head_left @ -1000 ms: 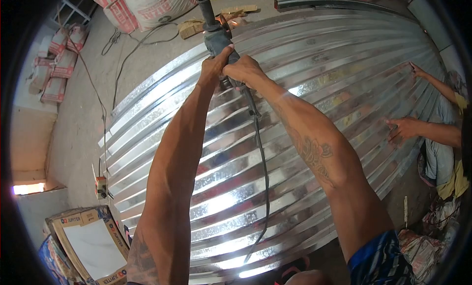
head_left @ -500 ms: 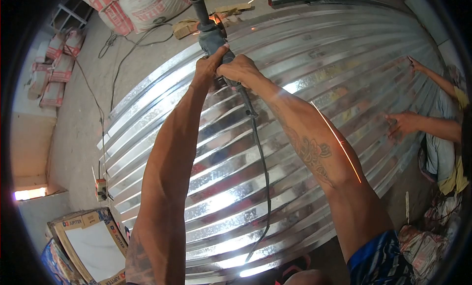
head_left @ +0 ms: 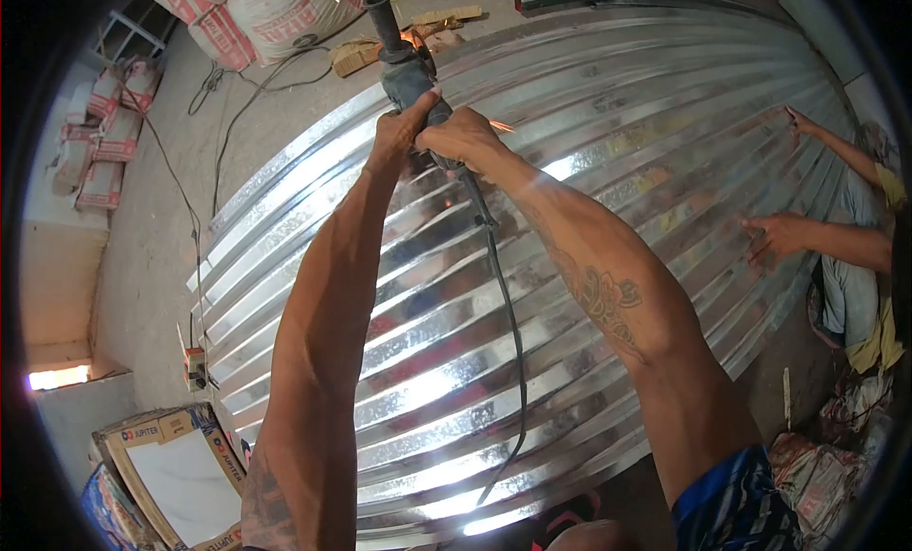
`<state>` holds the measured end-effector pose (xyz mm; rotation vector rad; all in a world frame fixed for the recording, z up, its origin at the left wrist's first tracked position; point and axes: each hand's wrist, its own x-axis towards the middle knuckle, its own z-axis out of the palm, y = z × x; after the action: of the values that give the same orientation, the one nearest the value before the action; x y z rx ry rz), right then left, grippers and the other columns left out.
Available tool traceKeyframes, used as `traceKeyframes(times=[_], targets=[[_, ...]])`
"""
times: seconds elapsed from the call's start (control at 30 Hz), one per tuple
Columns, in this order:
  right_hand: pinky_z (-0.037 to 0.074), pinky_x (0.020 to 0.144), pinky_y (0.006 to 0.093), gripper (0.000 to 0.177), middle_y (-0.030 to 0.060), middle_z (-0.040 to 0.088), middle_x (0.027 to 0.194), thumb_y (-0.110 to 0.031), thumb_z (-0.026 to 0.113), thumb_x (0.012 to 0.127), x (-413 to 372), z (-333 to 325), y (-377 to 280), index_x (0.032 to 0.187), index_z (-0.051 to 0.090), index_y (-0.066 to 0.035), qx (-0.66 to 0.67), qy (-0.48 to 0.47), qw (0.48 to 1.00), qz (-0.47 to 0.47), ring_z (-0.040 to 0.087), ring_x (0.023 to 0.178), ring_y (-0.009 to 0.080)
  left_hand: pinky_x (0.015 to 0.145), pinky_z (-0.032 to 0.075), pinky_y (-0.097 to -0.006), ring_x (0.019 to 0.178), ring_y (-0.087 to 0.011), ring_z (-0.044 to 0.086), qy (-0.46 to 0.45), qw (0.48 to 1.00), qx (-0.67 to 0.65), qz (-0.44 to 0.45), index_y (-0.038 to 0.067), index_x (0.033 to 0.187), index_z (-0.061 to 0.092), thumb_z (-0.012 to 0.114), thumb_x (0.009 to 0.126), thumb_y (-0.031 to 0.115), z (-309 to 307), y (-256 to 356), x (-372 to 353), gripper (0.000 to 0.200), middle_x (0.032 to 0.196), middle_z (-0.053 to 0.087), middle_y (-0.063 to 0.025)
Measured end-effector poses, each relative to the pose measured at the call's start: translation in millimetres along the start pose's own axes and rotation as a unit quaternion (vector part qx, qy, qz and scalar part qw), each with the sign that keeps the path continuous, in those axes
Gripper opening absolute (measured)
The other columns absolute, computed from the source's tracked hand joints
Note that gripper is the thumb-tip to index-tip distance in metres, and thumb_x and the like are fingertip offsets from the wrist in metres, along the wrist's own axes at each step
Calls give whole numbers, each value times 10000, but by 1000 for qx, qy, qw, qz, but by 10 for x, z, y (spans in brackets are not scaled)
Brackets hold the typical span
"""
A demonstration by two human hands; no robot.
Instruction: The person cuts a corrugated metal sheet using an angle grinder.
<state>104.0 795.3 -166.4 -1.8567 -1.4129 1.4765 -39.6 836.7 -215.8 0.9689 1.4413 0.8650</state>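
Both of my hands are wrapped round the body of a dark angle grinder (head_left: pixel 407 76) near the top edge of a shiny corrugated metal sheet (head_left: pixel 446 313). My left hand (head_left: pixel 404 128) grips it from the left, and my right hand (head_left: pixel 463 138) closes round its rear part. A side handle sticks up from the tool's head. Orange sparks glow beside the head, whose disc is mostly hidden. The black power cord (head_left: pixel 513 351) hangs from the grinder's rear across the sheet.
Another person's hands (head_left: pixel 784 239) are over the sheet's right side. Filled sacks (head_left: pixel 285 19) lie at the top left, near loose cables (head_left: pixel 223 85). Wood pieces (head_left: pixel 356 57) lie beyond the grinder. Boxed tiles (head_left: pixel 180 475) stand at the lower left, near a socket box (head_left: pixel 195 369).
The long spark streak over my right forearm is gone, and short sparks show beside my right hand. The grinder and my hands have shifted very slightly.
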Motion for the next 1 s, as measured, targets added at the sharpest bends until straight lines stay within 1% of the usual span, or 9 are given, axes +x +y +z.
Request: traceKeyframes(times=[0.07, 0.23, 0.33, 0.43, 0.57, 0.67, 0.77, 0.87, 1.0], targets=[[621, 654, 314, 452, 171, 728, 967, -307, 774, 689, 14, 9, 16, 948, 703, 56, -2, 1, 1000, 1, 735, 790, 231, 717, 497, -366, 808, -236, 648, 7, 1000, 13, -14, -87, 976, 714, 837, 687, 570, -3, 11, 0, 728, 937, 703, -146], [622, 656, 317, 459, 173, 729, 968, -309, 776, 680, 3, -3, 31, 956, 704, 51, -6, 4, 1000, -4, 737, 798, 235, 709, 500, -359, 808, -223, 652, 4, 1000, 10, -7, -98, 1000, 707, 837, 694, 569, 11, 4, 4, 745, 952, 707, -150], [572, 587, 376, 351, 121, 664, 753, -265, 798, 673, -33, 27, 23, 786, 671, 43, 8, 36, 999, -20, 670, 670, 232, 703, 505, -343, 803, -217, 656, -3, 1000, -5, 4, -101, 1016, 704, 840, 701, 552, 18, 21, -56, 738, 959, 710, -151], [625, 656, 327, 468, 170, 730, 976, -303, 772, 667, -118, -50, -23, 970, 704, 47, -16, 7, 1000, 9, 738, 806, 236, 703, 512, -332, 798, -211, 660, -6, 1000, -6, 7, -96, 1016, 707, 843, 709, 531, 16, 39, -82, 711, 959, 712, -147], [622, 652, 327, 446, 161, 731, 953, -298, 774, 664, -43, -15, 5, 954, 709, 34, -14, 11, 1000, 2, 738, 800, 228, 700, 515, -333, 795, -203, 661, -3, 1000, 0, 3, -84, 1008, 716, 843, 712, 520, 35, 80, -111, 685, 942, 713, -137], [621, 650, 328, 439, 156, 730, 944, -300, 779, 665, -132, -42, -45, 947, 709, 30, -17, 13, 1000, 6, 737, 796, 224, 688, 510, -333, 781, -200, 658, -11, 1000, -7, -1, -75, 992, 722, 842, 710, 523, 31, 79, -108, 672, 923, 714, -128], [622, 653, 332, 437, 152, 730, 948, -301, 783, 667, -107, -48, -41, 941, 708, 31, -25, 11, 1000, 6, 735, 793, 226, 683, 508, -336, 773, -205, 656, -20, 1000, -3, 21, -79, 983, 720, 842, 706, 530, 10, 22, -10, 680, 911, 713, -127], [621, 655, 333, 430, 146, 730, 951, -301, 781, 668, -160, -72, -81, 930, 706, 31, -24, 8, 1000, 13, 734, 793, 227, 688, 508, -339, 774, -206, 655, -12, 1000, 0, -1, -80, 970, 721, 843, 707, 532, 5, 18, 7, 676, 907, 712, -129], [618, 653, 333, 421, 137, 729, 938, -308, 776, 667, -90, -45, -42, 921, 707, 21, -20, 6, 1000, 10, 729, 792, 222, 677, 505, -335, 762, -201, 649, -8, 1000, 5, 6, -75, 959, 722, 845, 704, 533, 22, 16, 7, 670, 901, 711, -131]])
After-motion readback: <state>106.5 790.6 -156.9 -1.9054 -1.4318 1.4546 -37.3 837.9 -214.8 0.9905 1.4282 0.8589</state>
